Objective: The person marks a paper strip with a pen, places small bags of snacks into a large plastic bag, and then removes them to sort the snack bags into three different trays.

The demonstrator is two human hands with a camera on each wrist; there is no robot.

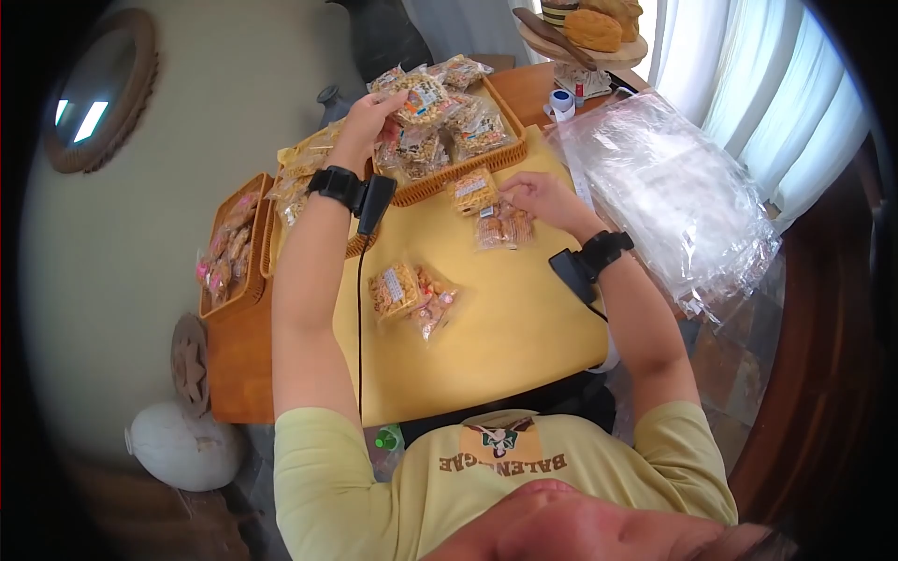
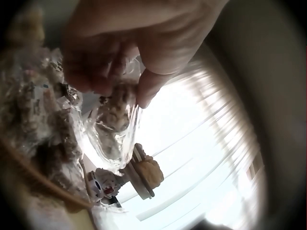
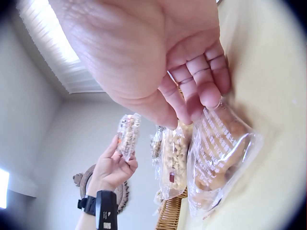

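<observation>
Above the back wicker basket (image 1: 454, 190), my left hand (image 1: 371, 120) pinches a clear snack packet (image 1: 423, 98) with a printed label. The left wrist view shows thumb and fingers at the top of this packet (image 2: 117, 112). My right hand (image 1: 547, 198) is low over the yellow cloth, thumb and fingers pinching the edge of a yellow snack packet (image 1: 472, 190). In the right wrist view that packet of pale pieces (image 3: 173, 160) stands beside a packet of round brown pastries (image 3: 216, 158), close under the fingertips.
Several packets (image 1: 482, 129) fill the back basket. Two more wicker baskets with packets stand left, one holding brown pastries (image 1: 229, 245). Two packets (image 1: 398, 290) lie mid-cloth (image 1: 505, 318). Clear plastic bags (image 1: 664, 196) cover the right side, near a tape roll (image 1: 561, 103) and bread board (image 1: 608, 51).
</observation>
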